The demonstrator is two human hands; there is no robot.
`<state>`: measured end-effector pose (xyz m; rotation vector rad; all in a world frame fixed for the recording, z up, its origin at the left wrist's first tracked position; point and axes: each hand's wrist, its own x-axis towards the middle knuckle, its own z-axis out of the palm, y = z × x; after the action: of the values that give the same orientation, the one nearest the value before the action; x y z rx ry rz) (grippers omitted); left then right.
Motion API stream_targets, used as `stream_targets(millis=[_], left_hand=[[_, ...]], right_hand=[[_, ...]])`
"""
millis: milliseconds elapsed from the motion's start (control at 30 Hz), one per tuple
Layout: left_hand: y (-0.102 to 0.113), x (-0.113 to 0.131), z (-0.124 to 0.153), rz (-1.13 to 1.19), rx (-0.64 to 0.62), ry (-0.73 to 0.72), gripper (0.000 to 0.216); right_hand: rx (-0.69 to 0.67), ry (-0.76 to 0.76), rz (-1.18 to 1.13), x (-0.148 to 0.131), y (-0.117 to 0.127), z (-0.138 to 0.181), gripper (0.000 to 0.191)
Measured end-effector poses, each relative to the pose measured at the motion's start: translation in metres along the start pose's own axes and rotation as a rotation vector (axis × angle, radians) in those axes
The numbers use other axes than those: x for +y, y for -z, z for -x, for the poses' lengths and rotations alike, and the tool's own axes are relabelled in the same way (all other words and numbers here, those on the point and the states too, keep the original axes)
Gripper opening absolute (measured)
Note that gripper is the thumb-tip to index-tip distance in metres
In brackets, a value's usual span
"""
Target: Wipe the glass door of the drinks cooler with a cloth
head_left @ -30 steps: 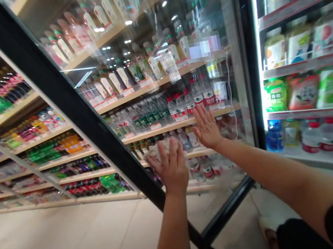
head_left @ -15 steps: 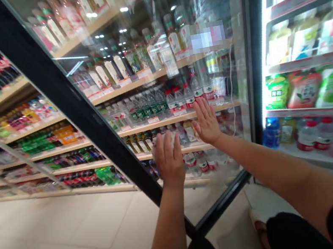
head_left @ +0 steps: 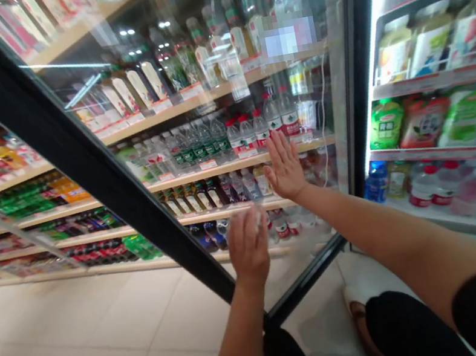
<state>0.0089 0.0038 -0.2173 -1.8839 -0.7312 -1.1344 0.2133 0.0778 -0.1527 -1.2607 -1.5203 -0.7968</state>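
Observation:
An open glass fridge door (head_left: 160,50) with a black frame (head_left: 50,131) swings out in front of me. My right hand (head_left: 284,166) lies flat on the glass, fingers stretched and apart, holding nothing. My left hand (head_left: 248,247) presses lower on the same pane, near the bottom edge. Its fingers are together and a little smeared by motion, with a bit of white cloth (head_left: 258,221) showing at the fingertips. Shop shelves of bottled water and drinks (head_left: 214,145) show through the glass.
The lit open fridge (head_left: 433,82) at the right holds bottles and cartons on wire shelves. More shelves of soft drinks (head_left: 39,197) run along the left. Pale floor tiles (head_left: 89,351) spread below. My shoe (head_left: 360,322) and dark trousers are beneath the door's corner.
My left hand has slid right and down along the glass with the cloth. My right hand has stayed flat on the pane. The view has tilted lower.

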Motion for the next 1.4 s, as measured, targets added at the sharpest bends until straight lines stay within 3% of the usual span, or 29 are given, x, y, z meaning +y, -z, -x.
stream_targets(millis=[67,133,267,367,467,567,667,800,900,1000,1133,1233,1300,1400], left_hand=[[0.005,-0.014,-0.008,-0.105,0.029,0.168,0.053],[0.001,-0.006,0.014,-0.135,-0.003,0.240,0.053],[-0.004,0.053,0.099,-0.001,-0.181,0.122,0.052],[0.002,0.080,0.122,0.057,-0.238,0.066,0.051],[0.007,0.058,0.092,0.071,-0.170,0.071,0.052],[-0.001,0.014,0.060,-0.057,-0.040,0.251,0.056],[-0.013,0.005,0.073,-0.096,-0.069,0.378,0.057],[-0.009,0.061,0.134,-0.010,-0.178,0.328,0.064],[-0.006,0.096,0.156,0.133,-0.232,0.202,0.067],[-0.013,0.084,0.133,0.251,-0.230,0.104,0.060],[-0.015,0.012,0.047,0.293,-0.152,0.084,0.042],[-0.005,-0.032,-0.023,0.120,0.106,0.122,0.042],[-0.001,-0.034,-0.046,0.008,0.146,0.094,0.045],[-0.008,-0.004,-0.036,-0.095,0.032,0.071,0.049]], right_hand=[[0.002,-0.005,0.006,0.000,0.000,0.000,0.067],[-0.004,-0.006,0.014,0.001,0.000,-0.001,0.067],[0.008,0.015,0.014,0.001,-0.001,-0.001,0.066],[0.022,0.020,0.002,0.001,-0.003,-0.001,0.066],[0.012,0.010,-0.006,0.001,-0.003,-0.001,0.067],[0.003,0.001,-0.014,0.001,-0.002,-0.001,0.068],[-0.003,-0.010,-0.021,0.001,-0.001,-0.002,0.068],[0.013,0.003,0.015,0.000,-0.002,-0.002,0.067],[-0.007,0.000,0.023,-0.001,-0.003,-0.002,0.067],[-0.007,0.001,0.026,-0.001,-0.004,-0.002,0.068],[-0.007,-0.001,0.025,-0.001,-0.004,-0.002,0.068],[-0.031,-0.015,0.006,-0.002,-0.003,-0.002,0.068],[-0.037,-0.019,-0.004,-0.002,-0.002,-0.001,0.067],[-0.021,-0.007,-0.016,-0.003,-0.001,-0.001,0.066]])
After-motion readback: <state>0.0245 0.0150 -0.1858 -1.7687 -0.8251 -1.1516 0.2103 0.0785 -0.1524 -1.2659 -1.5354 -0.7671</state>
